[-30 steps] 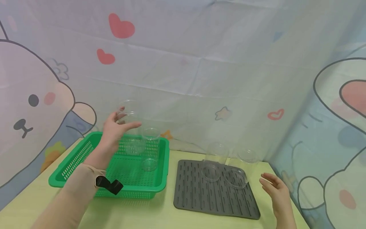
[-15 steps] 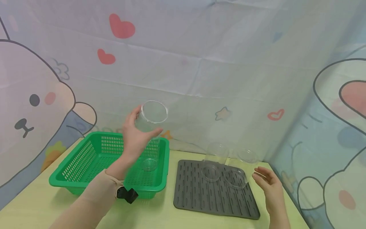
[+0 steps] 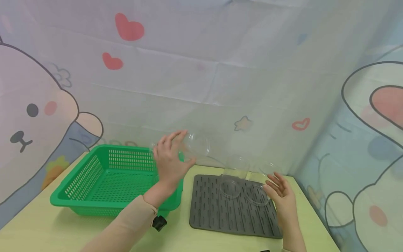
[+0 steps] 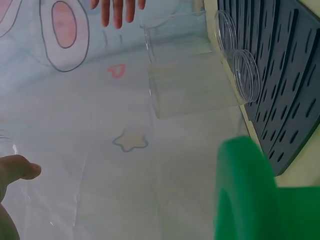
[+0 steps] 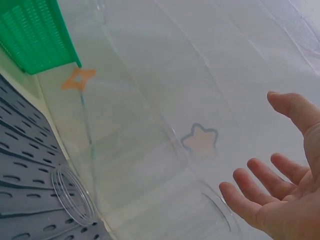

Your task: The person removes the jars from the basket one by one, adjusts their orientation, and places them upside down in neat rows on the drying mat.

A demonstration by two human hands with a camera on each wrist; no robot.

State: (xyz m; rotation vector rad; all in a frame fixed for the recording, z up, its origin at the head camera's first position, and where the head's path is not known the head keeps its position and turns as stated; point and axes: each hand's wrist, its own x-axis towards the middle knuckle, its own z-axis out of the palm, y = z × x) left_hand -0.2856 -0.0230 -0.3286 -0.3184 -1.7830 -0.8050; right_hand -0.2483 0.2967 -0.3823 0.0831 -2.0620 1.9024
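Observation:
My left hand (image 3: 171,161) holds a clear cup (image 3: 199,143) above the right rim of the green basket (image 3: 116,206). The cup is tipped, one round end facing right. In the left wrist view only the left thumb (image 4: 19,167) and a faint bit of the cup show at the left edge. Two more clear cups, one left (image 3: 233,175) and one right (image 3: 259,190), stand side by side on the dark grey ridged mat (image 3: 220,217). My right hand (image 3: 283,196) has its fingers loosely spread beside the right-hand cup, overlapping its edge in the head view; its palm (image 5: 290,215) holds nothing.
Basket and mat sit side by side on a pale yellow-green table (image 3: 176,234). Behind my left hand, another clear cup in the basket is mostly hidden. A printed cloth (image 3: 201,87) hangs close behind the table and along its right side.
My left hand has carried the cup up out of the basket and to the right, tipping it over. My right hand has moved left, toward the cups on the mat.

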